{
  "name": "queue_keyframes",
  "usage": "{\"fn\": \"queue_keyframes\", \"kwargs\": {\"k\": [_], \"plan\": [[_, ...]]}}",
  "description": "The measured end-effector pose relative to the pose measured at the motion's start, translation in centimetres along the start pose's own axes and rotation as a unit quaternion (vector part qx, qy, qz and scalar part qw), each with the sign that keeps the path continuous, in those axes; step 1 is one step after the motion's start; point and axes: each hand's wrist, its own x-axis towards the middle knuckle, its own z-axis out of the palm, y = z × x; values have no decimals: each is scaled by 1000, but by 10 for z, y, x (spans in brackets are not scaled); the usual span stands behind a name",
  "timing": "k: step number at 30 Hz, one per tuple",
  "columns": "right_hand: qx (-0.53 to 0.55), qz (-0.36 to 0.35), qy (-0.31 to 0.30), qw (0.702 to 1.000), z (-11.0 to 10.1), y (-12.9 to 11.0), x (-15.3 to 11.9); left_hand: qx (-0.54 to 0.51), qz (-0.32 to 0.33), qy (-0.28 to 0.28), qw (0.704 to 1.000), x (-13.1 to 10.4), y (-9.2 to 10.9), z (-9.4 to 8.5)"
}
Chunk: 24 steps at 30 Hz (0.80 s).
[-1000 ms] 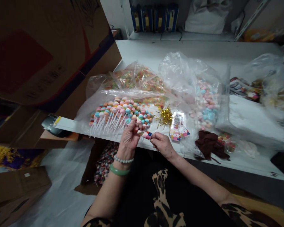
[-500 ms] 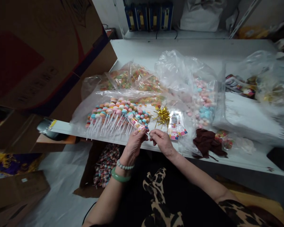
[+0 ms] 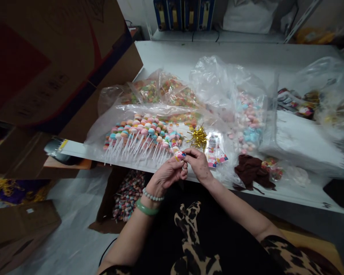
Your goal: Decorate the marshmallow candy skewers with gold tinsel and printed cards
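Observation:
My left hand point(image 3: 171, 173), palm turned up, is curled around the lower end of a candy skewer in a small printed clear bag point(image 3: 179, 155). My right hand point(image 3: 197, 164) pinches the printed end of that bag beside the left fingertips. The stick is mostly hidden by my fingers. Just beyond the hands lie a heap of pastel candy skewers point(image 3: 137, 131) with white sticks pointing toward me, a pile of gold twist ties point(image 3: 198, 137) and a stack of printed bags point(image 3: 215, 149).
Plastic sacks of gummy candies point(image 3: 166, 91) and marshmallows point(image 3: 250, 118) lie behind. A brown cloth point(image 3: 251, 170) and white bags point(image 3: 301, 141) are at right. Below the table edge stands a carton of wrapped candies point(image 3: 129, 194). A large carton point(image 3: 60, 68) looms at left.
My right hand has moved in from beside the left and now pinches the printed bag end. My left hand has turned its palm more upward. The view has shifted slightly.

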Motion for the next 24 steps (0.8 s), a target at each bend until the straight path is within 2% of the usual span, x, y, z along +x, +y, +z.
{"fn": "queue_keyframes", "kwargs": {"k": [2, 4, 9, 12, 14, 15, 17, 19, 22, 24], "plan": [[-93, -75, 45, 992, 1, 3, 0, -14, -1, 11, 1000, 0, -1, 1], [-177, -132, 64, 973, 1, 4, -1, 3, 12, 26, 1000, 0, -2, 3], [-310, -209, 57, 926, 2, 4, -5, 127, 52, 67, 988, 0, -5, 8], [-405, -254, 58, 877, 1, 4, -7, 171, 57, 90, 980, 1, -8, 8], [-448, -273, 39, 850, 1, 4, -7, 189, 74, 120, 972, 2, -10, 7], [-454, -277, 25, 847, 1, 4, -6, 198, 92, 143, 965, 3, -11, 6], [-429, -268, 10, 862, 2, 5, -4, 216, 144, 201, 945, 5, -13, 4], [-362, -240, 12, 901, 3, 6, -1, 231, 190, 248, 921, 8, -15, 2], [-213, -181, 13, 960, 6, 9, 5, 252, 216, 277, 902, 12, -17, -1], [-121, -135, 15, 983, 8, 12, 9, 285, 226, 299, 882, 13, -18, -2]]}}
